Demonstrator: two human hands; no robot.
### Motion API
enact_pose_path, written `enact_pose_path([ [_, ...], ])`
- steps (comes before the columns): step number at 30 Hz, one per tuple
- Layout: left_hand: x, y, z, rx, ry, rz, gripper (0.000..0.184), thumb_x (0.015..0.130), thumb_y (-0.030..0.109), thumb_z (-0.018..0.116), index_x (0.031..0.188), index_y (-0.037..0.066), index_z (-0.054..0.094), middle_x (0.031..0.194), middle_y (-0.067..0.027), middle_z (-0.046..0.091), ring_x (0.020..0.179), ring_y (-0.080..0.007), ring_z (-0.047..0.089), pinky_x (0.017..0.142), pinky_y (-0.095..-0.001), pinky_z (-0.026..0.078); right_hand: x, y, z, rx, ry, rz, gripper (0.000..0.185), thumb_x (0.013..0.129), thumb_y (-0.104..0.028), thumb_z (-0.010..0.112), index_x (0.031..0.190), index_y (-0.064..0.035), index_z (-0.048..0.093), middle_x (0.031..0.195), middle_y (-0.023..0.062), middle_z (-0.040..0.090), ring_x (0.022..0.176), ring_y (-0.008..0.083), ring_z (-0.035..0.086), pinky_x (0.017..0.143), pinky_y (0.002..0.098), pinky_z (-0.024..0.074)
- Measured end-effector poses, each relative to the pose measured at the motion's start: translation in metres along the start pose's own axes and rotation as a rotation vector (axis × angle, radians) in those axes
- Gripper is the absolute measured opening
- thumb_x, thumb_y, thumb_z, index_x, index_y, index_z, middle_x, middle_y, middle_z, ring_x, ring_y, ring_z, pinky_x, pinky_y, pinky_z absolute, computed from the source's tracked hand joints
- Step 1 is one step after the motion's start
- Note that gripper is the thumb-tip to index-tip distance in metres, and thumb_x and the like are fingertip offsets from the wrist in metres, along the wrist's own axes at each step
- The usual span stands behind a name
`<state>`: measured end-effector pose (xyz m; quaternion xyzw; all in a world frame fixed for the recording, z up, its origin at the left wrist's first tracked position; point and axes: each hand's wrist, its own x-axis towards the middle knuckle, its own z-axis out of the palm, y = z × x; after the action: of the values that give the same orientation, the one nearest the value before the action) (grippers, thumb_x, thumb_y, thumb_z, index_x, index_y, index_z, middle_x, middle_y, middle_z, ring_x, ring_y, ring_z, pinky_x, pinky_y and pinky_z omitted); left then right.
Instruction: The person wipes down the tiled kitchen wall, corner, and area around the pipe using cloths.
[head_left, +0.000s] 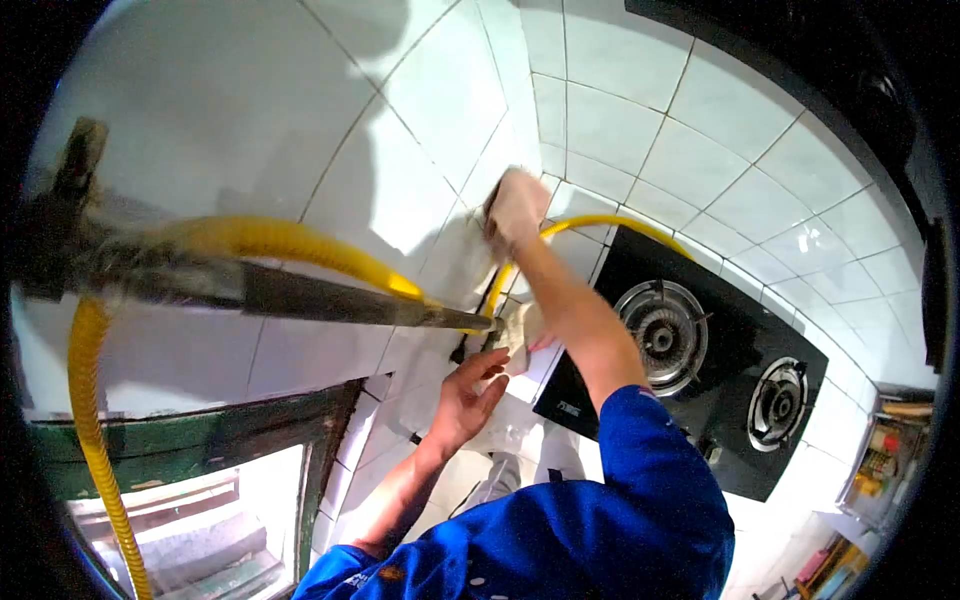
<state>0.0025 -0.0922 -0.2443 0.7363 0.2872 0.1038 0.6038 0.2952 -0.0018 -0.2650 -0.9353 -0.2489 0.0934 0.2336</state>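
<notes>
My right hand (pixel 517 205) is up at the tiled wall near the corner, above the counter. Its fingers look curled, with a brownish patch at their left side; motion blur hides what they hold. My left hand (pixel 467 402) is lower, with fingers apart and nothing in it. Just above its fingertips is the lower end of a grey pipe (pixel 340 303), which slants down from the left. A pale, blocky thing (pixel 515 338) sits beside the pipe end; its kind is unclear. A yellow corrugated hose (pixel 290 243) runs along the pipe and behind my right forearm.
A black two-burner gas hob (pixel 725 362) lies on the white tiled counter to my right. The yellow hose reaches its back edge. A green-framed window (pixel 200 420) is at lower left. Shelves with assorted items (pixel 885 465) stand at far right, and a dark hood edge (pixel 800 85) overhangs above.
</notes>
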Motion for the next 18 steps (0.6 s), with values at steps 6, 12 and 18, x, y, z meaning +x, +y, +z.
enact_pose_path([
  [6, -0.018, 0.008, -0.016, 0.083, -0.028, 0.008, 0.034, 0.095, 0.003, 0.064, 0.129, 0.0, 0.062, 0.121, -0.0119, 0.067, 0.109, -0.0181, 0.065, 0.095, -0.0312, 0.051, 0.067, -0.044, -0.051, -0.182, 0.333, -0.292, 0.014, 0.083, -0.027, 0.062, 0.08, -0.0149, 0.07, 0.074, 0.0041, 0.063, 0.063, 0.0205, 0.062, 0.054, 0.0388, 0.0481],
  [12, -0.02, 0.02, -0.025, 0.071, 0.013, 0.072, 0.031, 0.096, 0.005, 0.064, 0.127, -0.002, 0.064, 0.122, -0.013, 0.067, 0.107, -0.0192, 0.065, 0.094, -0.0322, 0.052, 0.023, -0.019, -0.011, -0.232, 0.218, -0.306, 0.013, 0.083, -0.018, 0.059, 0.089, -0.0083, 0.065, 0.083, 0.0083, 0.063, 0.069, 0.0212, 0.06, 0.06, 0.0377, 0.0489],
  [18, -0.037, 0.009, -0.029, 0.069, 0.014, 0.097, 0.04, 0.091, 0.003, 0.067, 0.131, 0.003, 0.063, 0.118, -0.0147, 0.067, 0.104, -0.0224, 0.066, 0.091, -0.0341, 0.053, -0.048, 0.035, 0.082, -0.515, -0.057, -0.47, 0.017, 0.084, -0.01, 0.055, 0.098, -0.0016, 0.06, 0.092, 0.0125, 0.063, 0.075, 0.0218, 0.058, 0.065, 0.0365, 0.0497],
])
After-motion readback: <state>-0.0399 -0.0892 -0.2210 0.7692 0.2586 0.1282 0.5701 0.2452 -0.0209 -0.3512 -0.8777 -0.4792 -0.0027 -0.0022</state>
